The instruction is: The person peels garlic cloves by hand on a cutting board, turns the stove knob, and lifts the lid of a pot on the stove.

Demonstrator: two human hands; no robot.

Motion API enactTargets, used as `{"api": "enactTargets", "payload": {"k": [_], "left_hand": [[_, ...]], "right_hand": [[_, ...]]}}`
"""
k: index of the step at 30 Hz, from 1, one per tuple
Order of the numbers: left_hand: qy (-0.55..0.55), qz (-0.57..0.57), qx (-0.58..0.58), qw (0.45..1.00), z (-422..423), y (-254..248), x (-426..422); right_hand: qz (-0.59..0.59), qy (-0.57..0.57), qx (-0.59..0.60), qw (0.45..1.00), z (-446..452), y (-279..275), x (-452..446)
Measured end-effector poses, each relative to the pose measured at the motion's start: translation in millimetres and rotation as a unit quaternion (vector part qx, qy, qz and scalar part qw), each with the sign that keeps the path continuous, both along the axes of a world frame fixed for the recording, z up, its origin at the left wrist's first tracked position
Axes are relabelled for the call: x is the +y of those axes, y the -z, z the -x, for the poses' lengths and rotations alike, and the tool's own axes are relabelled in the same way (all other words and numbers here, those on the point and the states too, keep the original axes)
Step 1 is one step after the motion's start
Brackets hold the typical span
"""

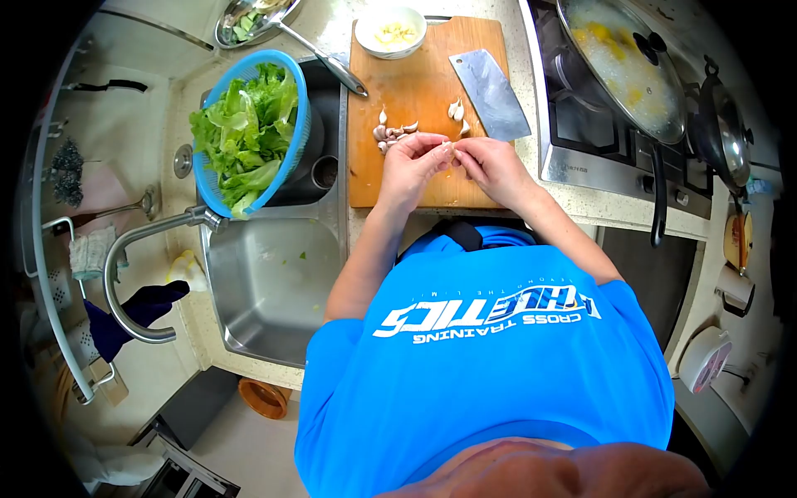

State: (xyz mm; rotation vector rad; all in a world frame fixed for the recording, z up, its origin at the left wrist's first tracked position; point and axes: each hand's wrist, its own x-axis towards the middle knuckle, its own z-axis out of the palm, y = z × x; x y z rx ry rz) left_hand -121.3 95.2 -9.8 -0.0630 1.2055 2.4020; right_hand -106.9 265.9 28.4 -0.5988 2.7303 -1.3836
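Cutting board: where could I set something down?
The widest bare patch on the cutting board lies between the white bowl, the cleaver and the unpeeled garlic. A smaller one is the near-left corner, beside the left hand. The right side is crowded: right hand, peeled cloves and cleaver lie close together.

Kitchen | stove (627,153) with lidded pan (627,66) | sink (278,286) | cutting board (398,91) | colander of lettuce (249,137)

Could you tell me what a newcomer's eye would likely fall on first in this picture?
Probably the bright blue shirt, filling the lower middle. Next, the blue basket heaped with leafy greens at upper left. Then the left hand and right hand, fingertips together over the wooden board near garlic cloves.
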Motion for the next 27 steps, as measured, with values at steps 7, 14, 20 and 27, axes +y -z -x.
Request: {"api": "enactTargets", "payload": {"k": [7, 14, 20, 27], "left_hand": [[0.007, 0.009, 0.018, 1.000, 1.6, 8.1, -2.0], [-0.008, -0.006, 0.006, 1.000, 3.0, 0.9, -6.3], [-0.008, 0.011, 0.014, 1.000, 0.8, 1.0, -4.3], [-0.015, 0.140, 0.085, 0.986, -1.5, -6.5, -2.5]], "right_hand": [[-0.070, -0.030, 0.013, 0.997, 7.4, 3.2, -4.0], [0.064, 0.020, -0.093, 0.993, 11.8, 0.1, -4.6], [0.135, 0.057, -0.204, 0.968, 13.0, -0.9, -3.6], [0.140, 0.022, -0.219, 0.965, 12.3, -0.2, -0.8]]}}
